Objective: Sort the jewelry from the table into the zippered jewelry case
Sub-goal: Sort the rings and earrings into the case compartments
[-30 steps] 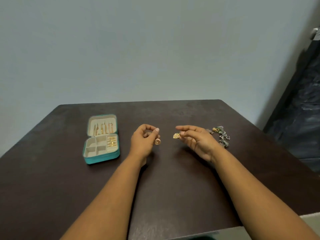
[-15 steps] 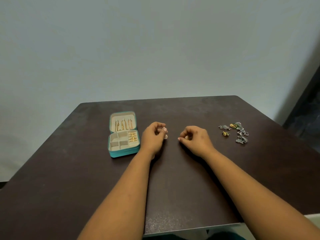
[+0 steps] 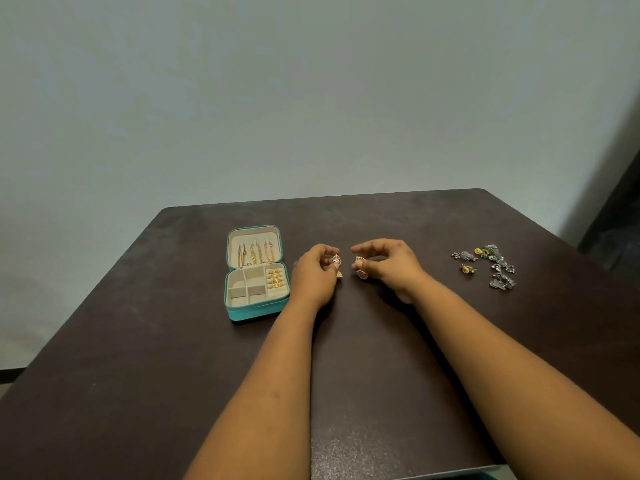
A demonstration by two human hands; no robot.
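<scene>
On the dark bench (image 3: 138, 358) my left hand (image 3: 313, 275) and right hand (image 3: 388, 263) each pinch a gold earring (image 3: 336, 260), level with the open case (image 3: 257, 273). I'd carry both left together and lower them gently into a free compartment.

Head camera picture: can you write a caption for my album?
Each hand, left and right, pinches a gold earring between an open teal jewelry case and loose jewelry.

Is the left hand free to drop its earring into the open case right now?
Probably yes: the left hand pinches a gold earring just right of the open teal case, bare table between, and several compartments look empty.
</scene>
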